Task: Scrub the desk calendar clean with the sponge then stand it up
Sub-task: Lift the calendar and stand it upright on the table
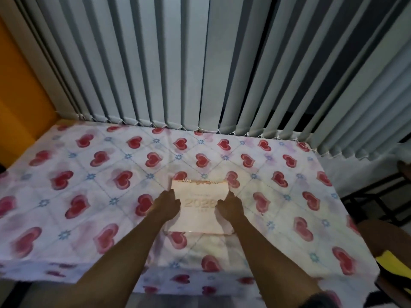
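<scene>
**Two hands on one pale calendar**

Two bare forearms reach in from the bottom edge, both cut off by the frame. One left hand (167, 203) and one right hand (230, 206) close on opposite side edges of a single pale pink, rectangular card desk calendar (200, 208), fingers curled over its face, thumbs hidden beneath. The calendar sits at the middle of the table, its top edge tilted away, with two short runs of gold wire rings along that edge. Faint raised numerals on its front read roughly "202", the last digit too washed out to make out; its lower corners are covered by the wrists.

One soft white tablecloth printed with red hearts and blue stars (89, 174) covers the whole table and drapes over the near edge. Behind it hang many grey fabric vertical blind slats (178, 63), linked by a beaded chain at the bottom. An orange wall panel (20, 96) stands at left. A dark-framed chair with a yellow patch (387, 252) is cropped at right.
</scene>
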Demonstrator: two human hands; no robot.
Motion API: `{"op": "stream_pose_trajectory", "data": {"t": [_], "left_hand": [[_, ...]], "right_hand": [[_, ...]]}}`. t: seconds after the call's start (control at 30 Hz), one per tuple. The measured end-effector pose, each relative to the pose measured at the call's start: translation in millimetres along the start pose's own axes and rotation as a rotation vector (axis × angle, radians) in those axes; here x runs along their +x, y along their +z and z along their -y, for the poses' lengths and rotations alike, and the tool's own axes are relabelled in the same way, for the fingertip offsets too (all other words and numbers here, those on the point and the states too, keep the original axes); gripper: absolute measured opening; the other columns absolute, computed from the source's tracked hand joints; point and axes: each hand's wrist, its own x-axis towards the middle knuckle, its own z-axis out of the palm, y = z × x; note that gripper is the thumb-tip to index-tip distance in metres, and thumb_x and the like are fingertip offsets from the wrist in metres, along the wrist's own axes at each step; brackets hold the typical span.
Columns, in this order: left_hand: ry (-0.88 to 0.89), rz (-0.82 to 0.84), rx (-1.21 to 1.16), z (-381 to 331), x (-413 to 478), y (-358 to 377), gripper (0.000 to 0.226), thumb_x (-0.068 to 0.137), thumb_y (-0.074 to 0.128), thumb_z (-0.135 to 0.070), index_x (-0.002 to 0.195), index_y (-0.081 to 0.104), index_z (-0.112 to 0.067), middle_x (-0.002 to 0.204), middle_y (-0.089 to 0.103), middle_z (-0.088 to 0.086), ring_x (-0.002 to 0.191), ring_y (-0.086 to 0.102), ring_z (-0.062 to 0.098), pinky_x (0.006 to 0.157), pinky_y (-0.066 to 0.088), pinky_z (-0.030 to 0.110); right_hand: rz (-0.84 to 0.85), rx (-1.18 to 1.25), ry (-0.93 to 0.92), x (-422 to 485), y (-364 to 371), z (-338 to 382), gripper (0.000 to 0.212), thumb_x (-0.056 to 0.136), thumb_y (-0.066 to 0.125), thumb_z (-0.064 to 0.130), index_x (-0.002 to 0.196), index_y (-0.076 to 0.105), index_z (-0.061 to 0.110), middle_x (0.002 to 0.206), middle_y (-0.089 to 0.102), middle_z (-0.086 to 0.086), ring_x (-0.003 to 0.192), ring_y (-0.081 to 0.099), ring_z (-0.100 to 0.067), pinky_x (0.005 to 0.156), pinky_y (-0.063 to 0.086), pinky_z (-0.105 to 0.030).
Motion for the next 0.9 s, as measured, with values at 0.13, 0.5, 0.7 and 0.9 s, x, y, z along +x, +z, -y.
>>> {"op": "stream_pose_trajectory", "data": {"t": [0.13, 0.5, 0.7, 0.9], "left_hand": [[-0.094, -0.009, -0.13, 4, 4, 4, 0.036, 0.093, 0.044, -0.023, 0.116, 0.048, 0.005, 0.115, 0.059, 0.029, 0.104, 0.058, 0.04, 0.082, 0.045, 0.037], [-0.277, 0.031, -0.645, 11, 6, -6, 0.038, 0.087, 0.05, -0.026, 0.104, 0.063, 0.005, 0.111, 0.064, 0.023, 0.099, 0.059, 0.036, 0.08, 0.046, 0.036], [-0.194, -0.016, -0.539, -3, -1, -20, 0.037, 0.089, 0.049, -0.026, 0.114, 0.06, -0.001, 0.118, 0.063, 0.019, 0.104, 0.058, 0.034, 0.086, 0.045, 0.036], [-0.117, -0.148, -0.642, -18, -5, -44, 0.035, 0.087, 0.052, -0.025, 0.114, 0.06, -0.006, 0.116, 0.065, 0.014, 0.099, 0.058, 0.028, 0.084, 0.043, 0.034]], "right_hand": [[-0.028, 0.134, 0.083, 0, 2, 5, 0.044, 0.091, 0.05, 0.02, 0.128, 0.042, -0.002, 0.129, 0.053, -0.022, 0.121, 0.049, -0.036, 0.098, 0.038, -0.035], [-0.09, 0.528, 0.258, 5, -12, 14, 0.043, 0.085, 0.058, 0.027, 0.117, 0.057, -0.003, 0.119, 0.061, -0.018, 0.109, 0.057, -0.032, 0.084, 0.043, -0.033], [-0.047, 0.512, 0.235, -2, -12, 8, 0.046, 0.084, 0.058, 0.033, 0.12, 0.057, 0.005, 0.123, 0.058, -0.016, 0.113, 0.054, -0.031, 0.094, 0.045, -0.036], [-0.213, 0.538, 0.192, -8, -28, 20, 0.054, 0.084, 0.059, 0.03, 0.127, 0.044, 0.001, 0.123, 0.057, -0.018, 0.111, 0.054, -0.034, 0.089, 0.045, -0.037]]}}
